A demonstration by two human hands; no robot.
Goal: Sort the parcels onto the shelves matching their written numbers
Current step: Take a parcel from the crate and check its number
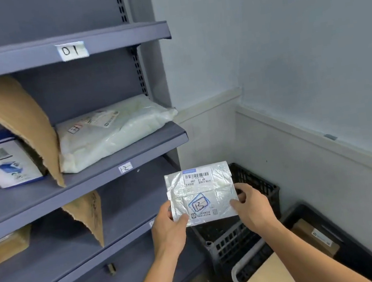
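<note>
One parcel (202, 194), left hand (168, 229), right hand (252, 205)

The shelves (13, 58) are slate grey-blue, their tags (71, 51) white with black numerals. The flat parcel (202, 193) is silvery white (a blue diamond frames its black scrawl) — the crate (230, 242) black with a grid pattern, the envelope (16, 112) brown.

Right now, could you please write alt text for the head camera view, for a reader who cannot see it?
The left hand and right hand hold a silvery parcel marked 13 by its lower corners, in front of grey shelves labelled 01 and 12. Other parcels lie on the shelves, and black crates stand on the floor at right.
</note>
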